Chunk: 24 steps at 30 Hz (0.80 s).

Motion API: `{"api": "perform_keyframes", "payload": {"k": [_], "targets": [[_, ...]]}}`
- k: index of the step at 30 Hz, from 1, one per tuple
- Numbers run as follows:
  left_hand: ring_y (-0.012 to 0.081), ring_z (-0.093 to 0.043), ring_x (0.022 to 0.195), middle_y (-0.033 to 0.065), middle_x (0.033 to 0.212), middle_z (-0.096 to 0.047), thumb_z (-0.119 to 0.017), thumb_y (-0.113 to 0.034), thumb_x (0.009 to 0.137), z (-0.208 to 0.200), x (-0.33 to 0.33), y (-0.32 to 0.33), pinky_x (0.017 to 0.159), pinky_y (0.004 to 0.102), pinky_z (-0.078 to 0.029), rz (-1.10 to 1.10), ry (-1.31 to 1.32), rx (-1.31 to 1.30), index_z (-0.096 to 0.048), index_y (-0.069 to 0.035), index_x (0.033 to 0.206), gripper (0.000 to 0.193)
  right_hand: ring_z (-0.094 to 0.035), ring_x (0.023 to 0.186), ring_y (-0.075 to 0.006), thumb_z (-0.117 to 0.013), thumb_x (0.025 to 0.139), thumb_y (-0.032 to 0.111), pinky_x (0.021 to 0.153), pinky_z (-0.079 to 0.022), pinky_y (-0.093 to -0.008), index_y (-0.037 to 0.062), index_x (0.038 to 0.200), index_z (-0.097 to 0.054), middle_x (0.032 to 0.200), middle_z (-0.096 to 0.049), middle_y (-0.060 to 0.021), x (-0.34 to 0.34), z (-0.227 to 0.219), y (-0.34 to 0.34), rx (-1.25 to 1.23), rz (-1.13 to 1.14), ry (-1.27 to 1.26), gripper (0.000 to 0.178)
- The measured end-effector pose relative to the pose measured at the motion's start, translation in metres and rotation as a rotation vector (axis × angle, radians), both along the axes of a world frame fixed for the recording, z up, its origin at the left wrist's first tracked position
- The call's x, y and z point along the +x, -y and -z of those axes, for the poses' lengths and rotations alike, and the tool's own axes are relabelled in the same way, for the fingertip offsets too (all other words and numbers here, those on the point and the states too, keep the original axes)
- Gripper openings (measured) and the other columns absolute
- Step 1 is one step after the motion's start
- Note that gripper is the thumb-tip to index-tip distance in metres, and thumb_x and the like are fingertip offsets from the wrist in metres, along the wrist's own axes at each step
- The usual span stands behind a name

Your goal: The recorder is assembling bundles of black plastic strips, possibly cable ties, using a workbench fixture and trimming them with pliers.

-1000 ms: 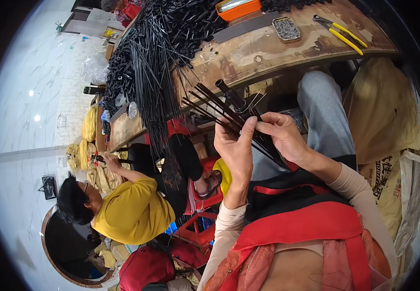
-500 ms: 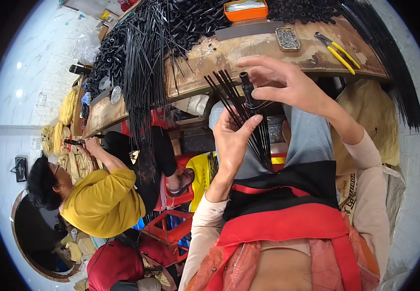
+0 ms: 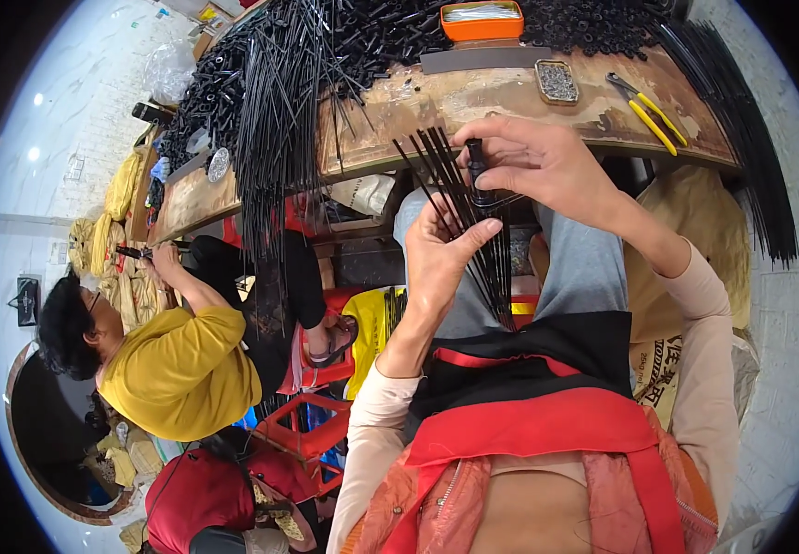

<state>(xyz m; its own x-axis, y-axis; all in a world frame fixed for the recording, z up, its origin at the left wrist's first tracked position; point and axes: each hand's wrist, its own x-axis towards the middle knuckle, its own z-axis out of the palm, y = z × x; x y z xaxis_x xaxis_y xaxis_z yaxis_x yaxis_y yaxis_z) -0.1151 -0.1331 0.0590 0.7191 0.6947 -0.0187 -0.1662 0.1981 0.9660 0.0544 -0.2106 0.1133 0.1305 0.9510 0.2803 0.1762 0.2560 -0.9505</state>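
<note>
My left hand (image 3: 438, 263) is closed around a bundle of thin black rods (image 3: 438, 157), its thumb lying across them. The rods fan out above the fist, and their other ends run down toward my lap. Beside them stands a black tubular fitting (image 3: 476, 164), nearly upright, with a wider collar at its lower part. My right hand (image 3: 552, 171) curls around the upper part of this fitting, thumb on one side and fingers behind. What lies between the collar and my left palm is hidden.
On the wooden bench (image 3: 399, 120) lie a pile of black tubes (image 3: 372, 42), long black rods (image 3: 279, 120), an orange box (image 3: 483, 20), a small tray of metal bits (image 3: 556, 81) and yellow-handled pliers (image 3: 653, 120). A co-worker in yellow (image 3: 182, 369) sits at left, near a red stool (image 3: 302, 425).
My right hand has closed in on the fitting, its fingers now around the top. The left hand keeps its hold on the rods. The whole view has shifted slightly.
</note>
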Motion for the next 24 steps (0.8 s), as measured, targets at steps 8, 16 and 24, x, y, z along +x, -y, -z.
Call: {"api": "perform_keyframes", "payload": {"k": [8,16,24], "targets": [[0.0021,-0.055,0.074,-0.0047,0.084,-0.063,-0.077,0.000,0.078,-0.002,0.003,0.000,0.066,0.0186,-0.046,0.014,-0.025,-0.008,-0.063,-0.004,0.101,0.027,-0.064,0.097,-0.0110,-0.064,0.083,-0.008,0.089,-0.051,-0.0257,0.0007,0.126,-0.056,0.105,-0.068,-0.0079,-0.002,-0.003,0.003,0.006,0.097,0.102,0.044],[0.0019,-0.055,0.070,-0.0055,0.078,-0.064,-0.077,-0.002,0.079,0.009,-0.002,-0.006,0.065,0.0188,-0.046,-0.048,-0.043,0.062,-0.065,-0.004,0.092,0.017,-0.056,0.114,-0.0147,-0.067,0.086,0.006,0.097,-0.047,-0.0324,0.0018,0.137,-0.045,0.124,-0.059,-0.0105,0.002,0.026,0.006,0.123,0.129,-0.345,0.055],[0.0033,-0.057,0.071,-0.0023,0.082,-0.067,-0.078,-0.001,0.077,0.010,0.001,-0.005,0.067,0.0196,-0.047,-0.117,-0.028,0.007,-0.065,-0.005,0.091,0.019,-0.055,0.090,-0.0044,-0.067,0.086,0.003,0.080,-0.045,-0.0212,0.0039,0.104,-0.060,0.099,-0.061,0.0005,-0.073,0.113,0.039,-0.062,0.385,-0.531,0.019]]}}
